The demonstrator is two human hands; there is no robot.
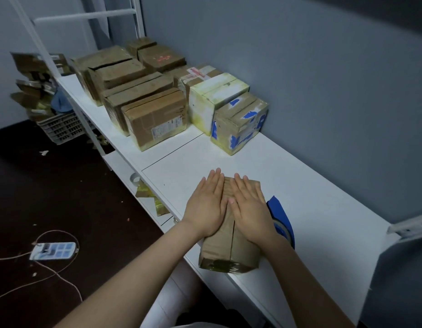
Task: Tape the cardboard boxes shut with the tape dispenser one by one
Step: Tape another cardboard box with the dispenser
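Observation:
A small brown cardboard box [230,249] lies at the near edge of the white table [323,197]. Its top flaps meet along a centre seam. My left hand [206,205] lies flat on the left flap, fingers together and stretched out. My right hand [249,207] lies flat on the right flap in the same way. Neither hand holds anything. A blue tape dispenser [282,218] stands on the table just right of the box, partly hidden behind my right wrist.
Several more cardboard boxes [155,117] stand in rows at the far end of the table, the nearest a blue-patched one [239,125]. A roll of tape [135,179] sits on a lower shelf. A power strip [54,250] and cables lie on the dark floor at left.

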